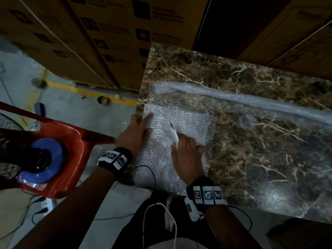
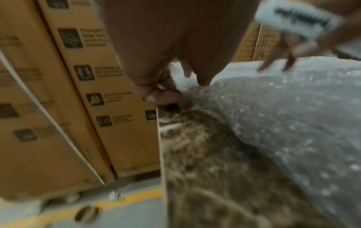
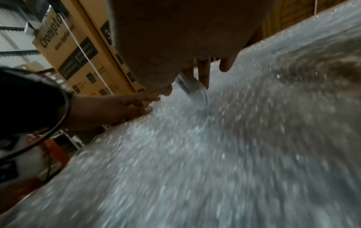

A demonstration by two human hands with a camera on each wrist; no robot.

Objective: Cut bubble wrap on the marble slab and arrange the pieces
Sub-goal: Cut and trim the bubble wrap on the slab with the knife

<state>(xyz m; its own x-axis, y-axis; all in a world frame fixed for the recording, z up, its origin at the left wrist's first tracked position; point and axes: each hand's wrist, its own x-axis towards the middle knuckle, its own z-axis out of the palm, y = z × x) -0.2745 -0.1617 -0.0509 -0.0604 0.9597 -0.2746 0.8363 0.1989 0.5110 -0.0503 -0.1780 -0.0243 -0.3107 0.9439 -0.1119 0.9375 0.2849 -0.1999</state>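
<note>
A flat stack of cut bubble wrap pieces (image 1: 190, 123) lies at the near left corner of the brown marble slab (image 1: 269, 150). My left hand (image 1: 136, 130) rests on the stack's left edge with fingers stretched out, partly over the slab's rim. My right hand (image 1: 186, 153) lies on the middle of the stack and holds a white cutter (image 1: 173, 133) between thumb and fingers, its tip pointing away from me. In the right wrist view the cutter (image 3: 193, 89) touches the bubble wrap (image 3: 195, 154). A long roll of bubble wrap (image 1: 251, 101) runs across the slab behind the stack.
Tall cardboard cartons (image 1: 89, 42) stand behind and left of the slab. A red plastic chair (image 1: 71, 141) holding a fan with a blue base (image 1: 53, 159) sits close at the left. Cables hang below my wrists. The slab's right half is bare marble.
</note>
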